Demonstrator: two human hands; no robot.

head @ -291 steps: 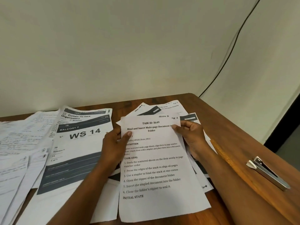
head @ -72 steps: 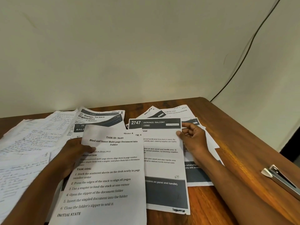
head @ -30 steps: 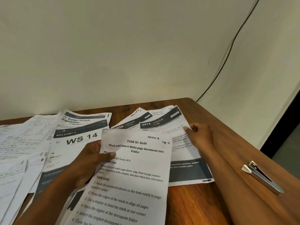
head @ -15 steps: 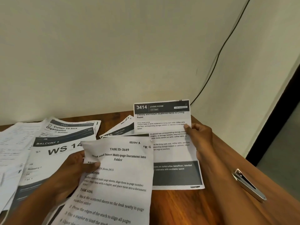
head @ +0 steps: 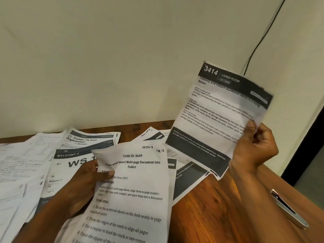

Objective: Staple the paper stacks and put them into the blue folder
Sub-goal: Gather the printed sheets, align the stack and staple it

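Note:
My left hand (head: 85, 183) pinches the upper left edge of a white sheet headed "TASK ID: 3649" (head: 133, 195), which slants down over the table's front. My right hand (head: 254, 146) grips the right edge of a sheet headed "3414 LIVING ROOM" (head: 215, 118) and holds it raised and tilted in the air above the table. A silver stapler (head: 287, 208) lies on the wooden table (head: 206, 213) at the right, beyond my right forearm. No blue folder is in view.
Loose printed sheets lie scattered over the table: a "WS" balcony sheet (head: 70, 160) and handwritten pages (head: 22, 158) at the left, several more under the raised sheet (head: 185, 179). A wall with a black cable (head: 259, 41) stands behind.
My right hand has lifted the 3414 sheet off the pile, up and to the right. My left hand keeps hold of the task sheet at the front.

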